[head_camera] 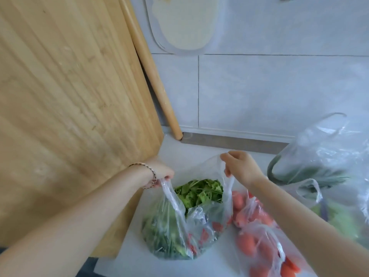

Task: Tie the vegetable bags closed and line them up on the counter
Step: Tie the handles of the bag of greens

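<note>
A clear plastic bag of leafy greens (175, 226) stands open on the white counter (127, 254). My left hand (159, 172) grips its left handle and my right hand (241, 168) grips its right handle, pulling the mouth apart. Right beside it lies a clear bag of carrots (257, 236), untied, partly under my right forearm. Further right a larger clear bag with long green stalks (319, 156) stands with its handles loose, and a bag with pale green leaves (339, 214) sits in front of it.
A big wooden cutting board (65, 108) leans on the left, close to my left wrist. A wooden rolling pin (151, 72) leans against the grey tiled wall (269, 86). A translucent board (183, 23) hangs above.
</note>
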`<state>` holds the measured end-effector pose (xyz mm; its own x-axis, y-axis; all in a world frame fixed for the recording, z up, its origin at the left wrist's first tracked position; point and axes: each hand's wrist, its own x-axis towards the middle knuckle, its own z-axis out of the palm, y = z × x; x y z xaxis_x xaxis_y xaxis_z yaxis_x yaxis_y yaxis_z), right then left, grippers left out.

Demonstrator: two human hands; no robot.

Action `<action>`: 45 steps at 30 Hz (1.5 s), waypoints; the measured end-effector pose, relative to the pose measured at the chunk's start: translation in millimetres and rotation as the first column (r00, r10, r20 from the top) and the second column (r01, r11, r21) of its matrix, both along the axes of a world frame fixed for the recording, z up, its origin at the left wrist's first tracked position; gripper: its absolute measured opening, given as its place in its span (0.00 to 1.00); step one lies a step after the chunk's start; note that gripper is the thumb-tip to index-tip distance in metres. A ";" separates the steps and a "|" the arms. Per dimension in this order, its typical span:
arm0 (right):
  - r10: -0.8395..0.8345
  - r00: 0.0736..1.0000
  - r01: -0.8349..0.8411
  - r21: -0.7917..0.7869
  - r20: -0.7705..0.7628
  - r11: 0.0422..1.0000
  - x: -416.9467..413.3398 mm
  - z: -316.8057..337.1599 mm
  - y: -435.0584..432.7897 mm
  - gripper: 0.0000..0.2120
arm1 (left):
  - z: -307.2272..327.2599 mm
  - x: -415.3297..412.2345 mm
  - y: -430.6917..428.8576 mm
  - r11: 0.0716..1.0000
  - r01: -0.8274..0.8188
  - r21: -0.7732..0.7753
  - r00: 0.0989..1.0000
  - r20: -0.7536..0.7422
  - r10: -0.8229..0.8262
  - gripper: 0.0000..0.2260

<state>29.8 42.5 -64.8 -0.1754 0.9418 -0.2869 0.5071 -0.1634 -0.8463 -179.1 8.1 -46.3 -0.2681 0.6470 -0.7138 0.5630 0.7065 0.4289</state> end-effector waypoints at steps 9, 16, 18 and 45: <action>0.007 0.896 -0.124 -0.236 -0.443 0.964 11.0 26.8 7.2 0.20 | 7.0 -7.5 11.8 0.912 -0.399 -0.097 0.600 0.724 0.340 0.11; 0.180 0.848 -0.374 -0.323 -0.498 0.869 18.5 17.2 -2.7 0.13 | -6.2 27.6 -26.7 0.905 -0.371 0.209 0.601 0.797 0.062 0.20; 0.304 0.850 -0.456 -0.311 -0.431 0.834 17.9 15.0 -8.5 0.13 | -17.7 33.7 -36.5 0.891 -0.256 0.376 0.693 0.714 -0.103 0.22; -0.016 0.937 -0.290 -0.804 -0.349 0.518 11.4 -105.1 38.3 0.17 | -81.9 44.5 -17.9 0.802 0.521 0.293 0.846 -0.051 -0.531 0.18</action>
<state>41.1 80.8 -170.0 -0.4933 0.2454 -0.8345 0.3590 -0.8164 -0.4524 -134.6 -9.9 -128.2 0.1923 0.8568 -0.4785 0.7951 0.1497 0.5877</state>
